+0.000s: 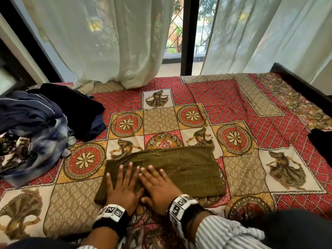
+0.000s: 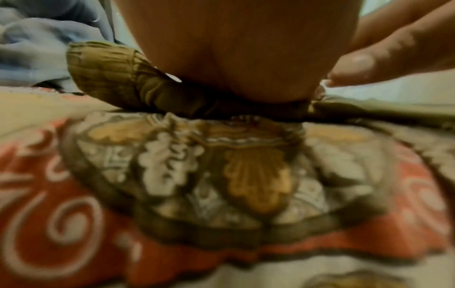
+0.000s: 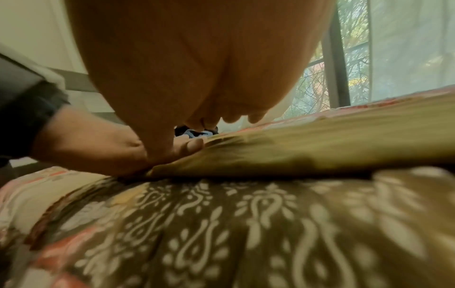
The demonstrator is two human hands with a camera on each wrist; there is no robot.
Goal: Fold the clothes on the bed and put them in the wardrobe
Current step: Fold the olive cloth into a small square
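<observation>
Olive-green folded garment (image 1: 172, 169) lies flat on the patterned bedspread (image 1: 251, 112), near the front edge of the bed; left hand (image 1: 124, 186) and right hand (image 1: 158, 187) rest side by side on its near left part, palms down, fingers straight and slightly spread, pressing the cloth; heap of unfolded clothes (image 1: 36, 126), dark blue and pale checked, sits well apart at far left; sheer curtains (image 1: 111, 42) hang behind.
</observation>
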